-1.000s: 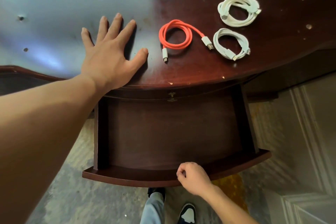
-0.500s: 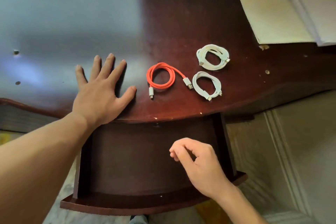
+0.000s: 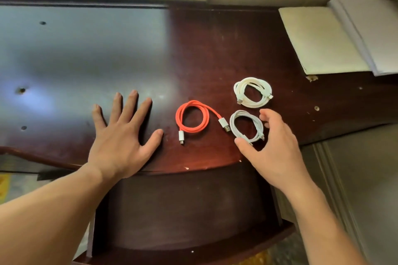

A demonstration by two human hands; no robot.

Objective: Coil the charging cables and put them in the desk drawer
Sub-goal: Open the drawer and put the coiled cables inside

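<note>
Right hand [image 3: 273, 150] grip wide around grey coiled cable [image 3: 246, 126]; left hand [image 3: 120, 140] flat on desk [image 3: 215, 54].

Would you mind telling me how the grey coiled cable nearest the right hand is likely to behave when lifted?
The grey coiled cable looks thin and untied, so its loops will probably sag or spread. It likely weighs little. Its loose plug ends may dangle, so pinching across several loops seems wise.

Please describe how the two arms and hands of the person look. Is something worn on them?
Both are bare. The left hand and right hand show no glove, ring, watch or bracelet, and no sleeve covers either forearm as far as the picture reaches. The fingers have short, unpainted nails. No markings are visible.
</note>
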